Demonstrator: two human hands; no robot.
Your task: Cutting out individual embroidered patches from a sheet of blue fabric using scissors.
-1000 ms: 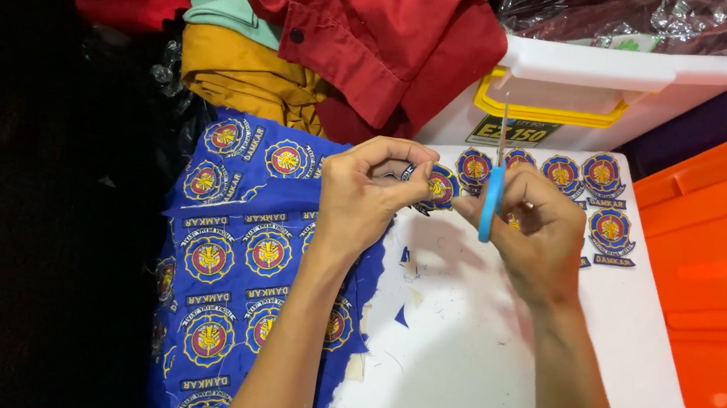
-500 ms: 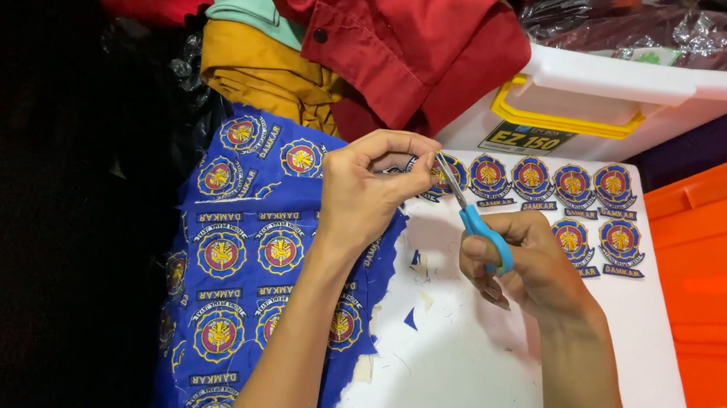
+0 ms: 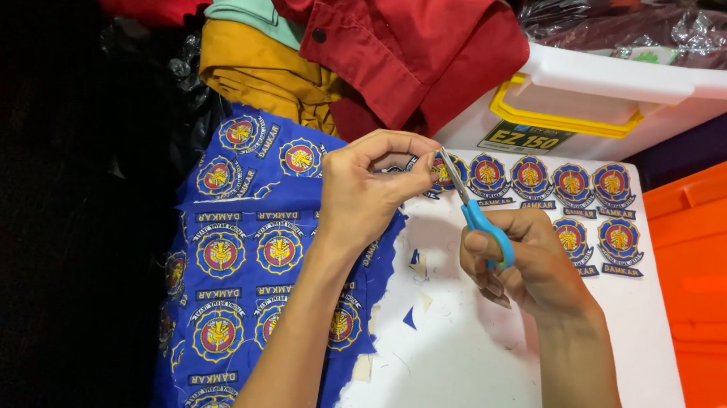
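Head view: white storage box (image 3: 626, 106) holds crinkled clear plastic (image 3: 669, 34).

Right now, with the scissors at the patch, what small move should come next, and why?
Probably close the scissors for a short snip: the right hand has the blades open at the patch, which the left hand pinches above the blue cloth.

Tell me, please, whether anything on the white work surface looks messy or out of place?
Only small blue and cream fabric offcuts lie scattered on the white board, between the blue embroidered badge cloth and the right hand holding blue-handled scissors. The cut-out badges sit in tidy rows.
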